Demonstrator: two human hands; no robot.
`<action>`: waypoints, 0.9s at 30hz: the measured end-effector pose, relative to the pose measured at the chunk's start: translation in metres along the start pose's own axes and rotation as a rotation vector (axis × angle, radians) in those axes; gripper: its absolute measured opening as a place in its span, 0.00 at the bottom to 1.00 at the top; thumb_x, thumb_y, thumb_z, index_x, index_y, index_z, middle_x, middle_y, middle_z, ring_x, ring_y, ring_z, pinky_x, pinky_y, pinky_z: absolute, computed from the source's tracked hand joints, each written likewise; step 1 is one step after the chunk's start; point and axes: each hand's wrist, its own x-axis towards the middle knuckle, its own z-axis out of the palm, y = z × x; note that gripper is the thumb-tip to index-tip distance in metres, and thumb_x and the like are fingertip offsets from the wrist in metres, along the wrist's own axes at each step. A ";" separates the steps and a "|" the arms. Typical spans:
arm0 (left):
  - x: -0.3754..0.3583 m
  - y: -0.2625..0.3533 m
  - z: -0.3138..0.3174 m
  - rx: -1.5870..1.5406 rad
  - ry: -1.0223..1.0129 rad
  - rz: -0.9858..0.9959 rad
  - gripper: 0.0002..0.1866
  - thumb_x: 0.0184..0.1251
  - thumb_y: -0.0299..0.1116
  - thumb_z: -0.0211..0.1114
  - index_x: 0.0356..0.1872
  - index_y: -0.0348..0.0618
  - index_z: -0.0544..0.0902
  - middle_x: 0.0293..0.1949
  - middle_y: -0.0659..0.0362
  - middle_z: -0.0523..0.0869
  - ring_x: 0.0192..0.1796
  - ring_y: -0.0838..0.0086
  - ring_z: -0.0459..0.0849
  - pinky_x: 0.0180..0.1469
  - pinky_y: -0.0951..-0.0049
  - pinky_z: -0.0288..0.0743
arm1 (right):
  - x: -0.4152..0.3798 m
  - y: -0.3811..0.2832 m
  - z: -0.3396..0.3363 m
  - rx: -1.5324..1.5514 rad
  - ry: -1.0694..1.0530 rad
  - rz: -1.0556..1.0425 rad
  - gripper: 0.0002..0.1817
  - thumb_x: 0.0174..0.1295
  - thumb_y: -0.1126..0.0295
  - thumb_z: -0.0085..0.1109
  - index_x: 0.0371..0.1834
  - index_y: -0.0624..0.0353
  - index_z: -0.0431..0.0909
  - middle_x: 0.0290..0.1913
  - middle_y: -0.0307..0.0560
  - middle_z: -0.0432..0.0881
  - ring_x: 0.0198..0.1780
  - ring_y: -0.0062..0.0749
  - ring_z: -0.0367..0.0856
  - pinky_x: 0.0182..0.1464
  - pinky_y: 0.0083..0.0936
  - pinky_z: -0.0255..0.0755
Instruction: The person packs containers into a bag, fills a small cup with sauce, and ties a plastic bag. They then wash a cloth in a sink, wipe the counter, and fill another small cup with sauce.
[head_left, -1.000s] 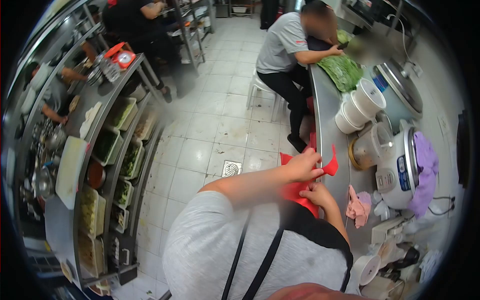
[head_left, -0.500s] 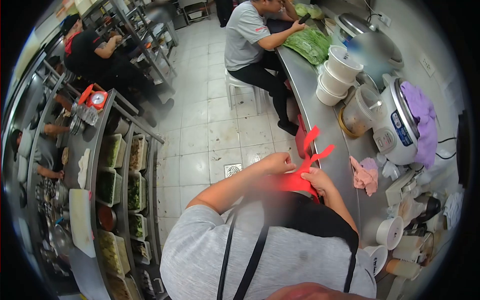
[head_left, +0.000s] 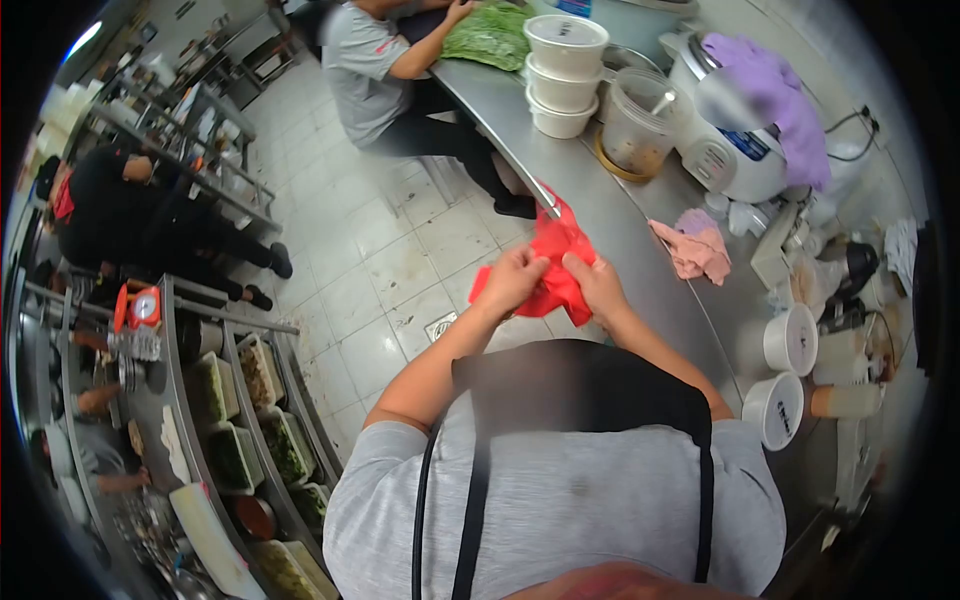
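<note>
A thin, crumpled red bag-like piece (head_left: 558, 250) hangs between my two hands, in front of the black apron. My left hand (head_left: 515, 280) is closed, its thumb and fingers pinching the left part of the red piece. On the other side my right hand (head_left: 595, 286) pinches it too, thumb on top. The upper end of the red piece lies against the edge of the steel counter (head_left: 640, 240). To the right of my hands, pink and purple cloths (head_left: 695, 250) lie on the counter.
Stacked white tubs (head_left: 566, 75), a cloudy container (head_left: 640, 120) and a rice cooker (head_left: 735, 160) stand on the counter. A seated person (head_left: 375, 75) is beyond its edge. Food trays (head_left: 285, 440) fill the left shelves; another person (head_left: 120, 215) stands behind.
The view has turned and shifted right. The red piece, earlier raised with two strips sticking up, is now lower and more spread out, and my left hand has come onto it.
</note>
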 end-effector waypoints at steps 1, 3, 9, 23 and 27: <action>0.004 -0.001 -0.002 0.013 0.068 0.048 0.05 0.56 0.27 0.55 0.23 0.45 0.69 0.19 0.66 0.72 0.21 0.83 0.72 0.23 0.82 0.68 | 0.004 -0.003 -0.002 0.029 0.045 -0.054 0.11 0.55 0.70 0.53 0.40 0.63 0.72 0.36 0.40 0.77 0.36 0.19 0.74 0.39 0.17 0.68; 0.009 0.006 -0.005 -0.220 0.173 0.093 0.05 0.55 0.23 0.52 0.24 0.46 0.69 0.23 0.65 0.76 0.25 0.80 0.75 0.26 0.80 0.70 | 0.013 -0.010 -0.008 0.087 0.136 -0.165 0.10 0.55 0.70 0.53 0.39 0.63 0.73 0.35 0.39 0.77 0.34 0.19 0.74 0.38 0.17 0.68; -0.014 0.080 -0.034 -0.860 0.226 0.171 0.08 0.54 0.22 0.52 0.36 0.43 0.69 0.30 0.61 0.75 0.30 0.79 0.75 0.29 0.79 0.70 | 0.058 -0.030 -0.096 0.123 0.629 -0.079 0.10 0.56 0.72 0.43 0.38 0.61 0.72 0.33 0.44 0.78 0.29 0.26 0.77 0.30 0.20 0.71; 0.058 0.031 -0.091 -0.518 -0.081 -0.051 0.21 0.62 0.35 0.47 0.52 0.30 0.63 0.51 0.49 0.71 0.49 0.63 0.73 0.51 0.64 0.68 | 0.018 -0.083 -0.112 0.369 0.536 -0.185 0.18 0.58 0.57 0.46 0.39 0.61 0.72 0.36 0.45 0.77 0.35 0.28 0.76 0.36 0.30 0.72; 0.063 0.065 -0.062 0.080 0.233 0.231 0.24 0.57 0.34 0.54 0.54 0.38 0.60 0.45 0.55 0.72 0.49 0.68 0.71 0.52 0.70 0.63 | -0.026 -0.105 -0.102 0.518 0.522 -0.056 0.21 0.58 0.51 0.45 0.42 0.58 0.71 0.41 0.43 0.77 0.42 0.30 0.75 0.45 0.32 0.70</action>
